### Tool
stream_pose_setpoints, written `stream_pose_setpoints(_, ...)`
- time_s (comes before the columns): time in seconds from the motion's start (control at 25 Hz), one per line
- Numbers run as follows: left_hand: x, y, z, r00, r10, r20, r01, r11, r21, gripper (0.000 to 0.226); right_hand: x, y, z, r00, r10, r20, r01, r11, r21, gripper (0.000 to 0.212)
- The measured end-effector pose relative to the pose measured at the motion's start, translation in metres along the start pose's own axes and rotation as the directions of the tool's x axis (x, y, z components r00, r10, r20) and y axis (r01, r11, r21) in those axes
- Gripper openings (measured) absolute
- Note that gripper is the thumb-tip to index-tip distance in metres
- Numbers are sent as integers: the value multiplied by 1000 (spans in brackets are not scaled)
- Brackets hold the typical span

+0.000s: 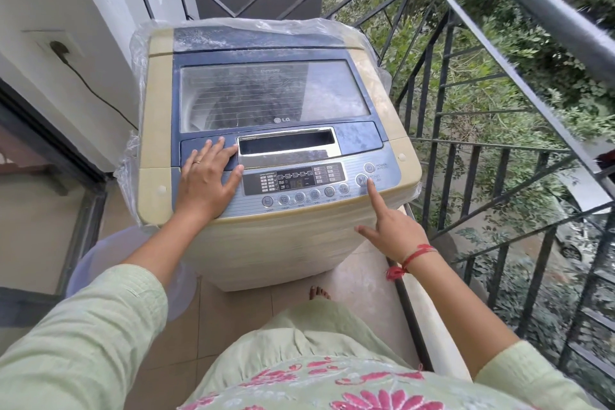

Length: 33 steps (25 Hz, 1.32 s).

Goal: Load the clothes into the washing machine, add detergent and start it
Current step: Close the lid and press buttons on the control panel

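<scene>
Pointing with the right grip (396,229), with the forefinger (370,189) held straight and its tip set on the start/pause button (362,179), thumb out sideways, remaining fingers curled in on nothing. Low to the left, on the floor against the washing machine (266,243), shows a pale round tub (100,259), with no clothes visible in the part in view. Further in, rests the left grip (206,176) flat and spread, palm on the left end of the control panel (316,207), fingers reaching onto the closed lid (359,139), pinching nothing. Shows faint digits on the panel's display (296,183), too small to read, so judged powered on; power button (369,167) just behind the forefinger. Beyond the handle recess (286,144), looks through the lid's dusty window (326,86) at something dark lying in the drum (199,110), probably the clothes (253,103), though cannot say for certain. Shows no detergent packet or bottle anywhere. Judged near the end of the task: loading apparently done, lid down, detergent either in or skipped (cannot tell which), and only the start left to confirm, with no sign of water or drum movement through the window. Wrapped in a clear plastic sheet (139,53) round the back and sides. Farther off, with a black cable (100,93) running from a wall socket (60,48) on the left down behind the machine, and fenced by the dark balcony railing (499,43) on the right, with green trees past it
</scene>
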State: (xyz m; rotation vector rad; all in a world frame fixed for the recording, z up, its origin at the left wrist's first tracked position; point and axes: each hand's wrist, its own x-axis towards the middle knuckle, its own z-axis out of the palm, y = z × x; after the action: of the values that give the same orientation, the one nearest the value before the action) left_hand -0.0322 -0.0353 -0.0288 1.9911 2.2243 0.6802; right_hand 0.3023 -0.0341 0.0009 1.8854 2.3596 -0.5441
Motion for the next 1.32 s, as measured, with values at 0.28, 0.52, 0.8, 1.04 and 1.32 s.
stream_pose_setpoints(0.28, 1, -1, 2, 1000, 2, -2, -2, 1000, 3, 62, 7, -4, -10, 997, -14, 77, 21, 995, -93, 85)
stream_pose_setpoints(0.52, 1, -1, 1, 1000, 4, -13, -4, 1000, 5, 61, 22, -9, -22, 972, 32, 232, -2, 992, -128, 84)
stream_pose_setpoints(0.8, 0, -1, 1, 1000, 16, -14, -16, 1000, 1, 59, -26, -1, 18, 778, -370, -508, 479, 873, 97, 11)
stream_pose_setpoints(1.04, -1, -1, 1, 1000, 13, -6, -13, 1000, 12, 58, -56, -21, 48, 718, -508, -476, 574, 819, -7, 2)
stream_pose_setpoints(1.32, -2, 0, -1, 999, 6, 50, -8, 999, 42, 53, -55, -50, 44, 682, -577, -449, 648, 762, 4, 4)
